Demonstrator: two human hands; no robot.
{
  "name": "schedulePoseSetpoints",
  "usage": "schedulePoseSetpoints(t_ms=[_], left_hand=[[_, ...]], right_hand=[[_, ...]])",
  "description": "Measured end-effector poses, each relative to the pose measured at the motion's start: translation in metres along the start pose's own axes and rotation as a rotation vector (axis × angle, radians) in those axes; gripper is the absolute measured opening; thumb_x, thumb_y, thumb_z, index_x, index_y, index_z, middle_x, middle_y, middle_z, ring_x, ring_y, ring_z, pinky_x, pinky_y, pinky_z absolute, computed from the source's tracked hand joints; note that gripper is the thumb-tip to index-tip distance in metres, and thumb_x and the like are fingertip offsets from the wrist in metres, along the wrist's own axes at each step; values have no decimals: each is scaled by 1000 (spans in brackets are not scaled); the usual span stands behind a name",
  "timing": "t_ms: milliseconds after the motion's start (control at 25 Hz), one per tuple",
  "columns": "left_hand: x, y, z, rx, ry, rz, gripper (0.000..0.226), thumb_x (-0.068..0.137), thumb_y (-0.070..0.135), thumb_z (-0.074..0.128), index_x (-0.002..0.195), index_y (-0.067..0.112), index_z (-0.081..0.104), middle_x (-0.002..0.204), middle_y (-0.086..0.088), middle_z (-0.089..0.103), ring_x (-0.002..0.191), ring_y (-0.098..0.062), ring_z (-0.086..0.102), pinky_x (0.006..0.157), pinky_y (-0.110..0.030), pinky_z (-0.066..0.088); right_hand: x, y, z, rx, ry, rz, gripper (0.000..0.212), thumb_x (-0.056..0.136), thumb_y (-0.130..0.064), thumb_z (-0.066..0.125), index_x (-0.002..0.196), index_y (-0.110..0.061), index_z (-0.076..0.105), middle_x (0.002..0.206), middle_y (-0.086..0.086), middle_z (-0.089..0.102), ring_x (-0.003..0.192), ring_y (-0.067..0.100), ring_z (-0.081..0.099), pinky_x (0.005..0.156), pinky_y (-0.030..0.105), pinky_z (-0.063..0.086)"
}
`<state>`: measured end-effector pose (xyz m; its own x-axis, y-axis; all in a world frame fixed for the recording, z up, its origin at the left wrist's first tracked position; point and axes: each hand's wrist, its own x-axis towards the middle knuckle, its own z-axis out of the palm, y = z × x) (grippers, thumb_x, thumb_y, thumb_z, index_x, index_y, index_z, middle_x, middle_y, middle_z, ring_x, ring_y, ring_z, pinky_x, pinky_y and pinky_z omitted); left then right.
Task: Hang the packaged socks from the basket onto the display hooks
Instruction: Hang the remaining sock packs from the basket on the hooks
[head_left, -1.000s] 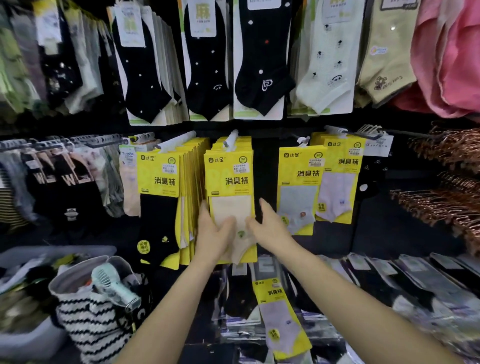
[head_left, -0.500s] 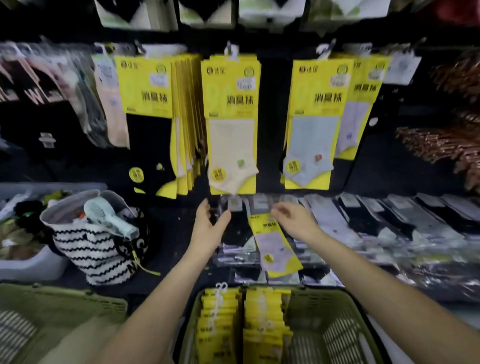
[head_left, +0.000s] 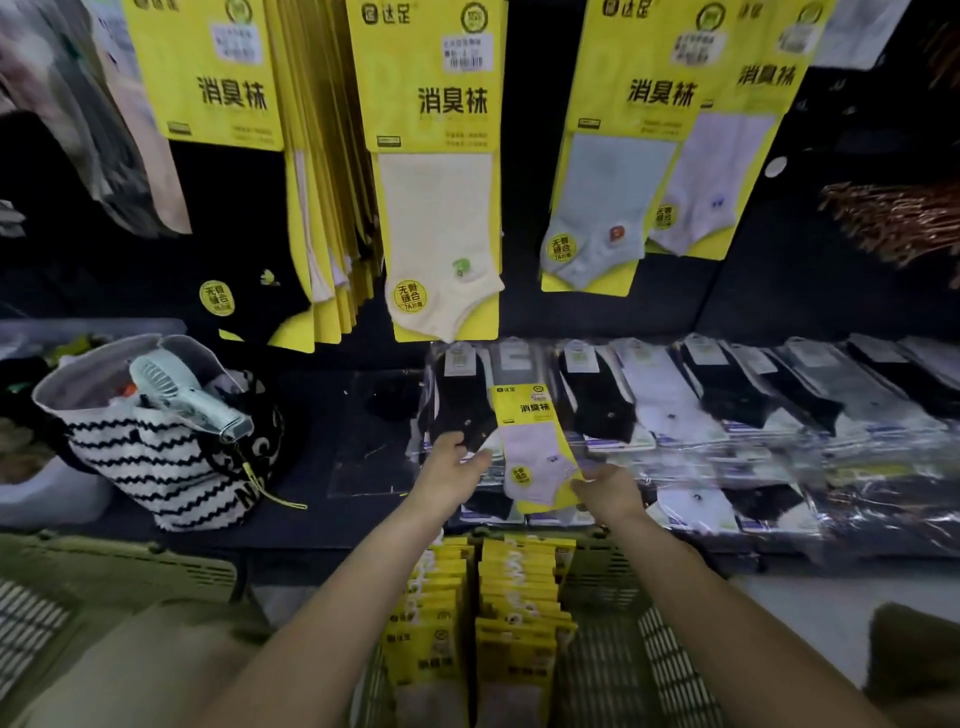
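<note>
Dark shop wall fills the top, with big yellow hanging packs (head_left: 441, 182) at 12 o'clock. Below it, a shelf (head_left: 337, 525) holds clear-wrapped socks (head_left: 727, 405) out to 3 o'clock. At 6 o'clock sits the green basket (head_left: 613, 587) with more sock packs (head_left: 514, 623) inside. A striped bag (head_left: 156, 467) with a little fan (head_left: 182, 395) is at 9 o'clock. In the middle, one yellow pack (head_left: 535, 452) lies on the wrapped socks. The right hand (head_left: 608, 491) pinches its bottom corner. The left hand (head_left: 452, 467) is just beside it, fingers loose and holding nothing.

yellow sock packs (head_left: 514, 618) in an olive-green basket (head_left: 613, 582); black-and-white zigzag-striped bag (head_left: 161, 467)
</note>
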<state>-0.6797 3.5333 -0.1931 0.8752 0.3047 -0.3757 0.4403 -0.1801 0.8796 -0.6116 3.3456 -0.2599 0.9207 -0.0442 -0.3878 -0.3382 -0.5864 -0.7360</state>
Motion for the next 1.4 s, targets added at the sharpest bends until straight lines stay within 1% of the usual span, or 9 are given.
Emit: schedulePoseSetpoints(t_ms=[160,360,480,640,800,920,1160,1280,1400], left_hand=[[-3,-10,16,62,-55,-31,11,94,22,52,93,12,57,86,-5,57,79,-18,55,73,-30,41],[-10,-25,31,-358,-126,-169,24,92,30,57,111,15,54,98,-5,66,82,-18,63,60,-24,48],[-11,-28,33,-383,-174,-83,25,90,28,60,113,18,57,106,-3,69,91,-20,65,69,-31,51],[-25,-20,33,-425,-149,38,18,94,18,55,110,14,61,110,-5,70,98,-25,66,71,-37,53],[-46,-3,12,-280,-36,271,17,93,13,54,106,20,61,104,0,70,94,-16,66,71,-26,51],[-60,13,-7,-243,-2,372,20,92,5,54,103,20,62,101,1,71,96,-15,66,81,-30,54],[-68,102,-51,-354,187,590,16,88,4,59,99,15,60,94,-6,71,85,-19,68,72,-35,56],[-69,156,-79,-391,246,722,14,89,6,57,99,15,60,91,-2,73,84,-15,70,68,-28,56],[-70,191,-98,-412,319,835,12,89,11,56,98,18,59,92,3,72,86,-9,68,69,-24,55]], right_hand=[[-22,22,0,240,-50,98,16,89,-8,57,102,-3,65,86,9,61,65,16,53,54,25,42],[-77,63,2,237,-197,-22,11,87,3,57,85,-8,59,79,5,64,66,11,55,54,16,43],[-96,74,-6,211,-229,-108,19,83,11,58,75,-7,57,68,4,64,60,4,57,62,22,44],[-108,64,-22,171,-268,-174,28,82,12,57,69,-12,57,63,-5,61,60,4,57,56,12,41],[-110,-6,-47,373,-138,-315,14,94,-18,51,89,-20,64,85,-4,68,80,8,63,64,13,46],[-114,-76,-64,458,-175,-555,20,84,-39,55,99,-28,61,89,-10,69,82,1,66,68,14,51],[-116,-191,-77,356,-183,-911,15,84,-16,65,77,-30,66,65,-12,65,60,-1,59,59,13,46],[-108,-249,-97,442,-129,-1006,17,87,-22,59,75,-30,68,73,-14,68,69,-1,60,64,11,46],[-97,-304,-121,422,100,-1073,13,88,-20,61,95,-32,63,90,-11,64,80,4,58,66,8,43]])
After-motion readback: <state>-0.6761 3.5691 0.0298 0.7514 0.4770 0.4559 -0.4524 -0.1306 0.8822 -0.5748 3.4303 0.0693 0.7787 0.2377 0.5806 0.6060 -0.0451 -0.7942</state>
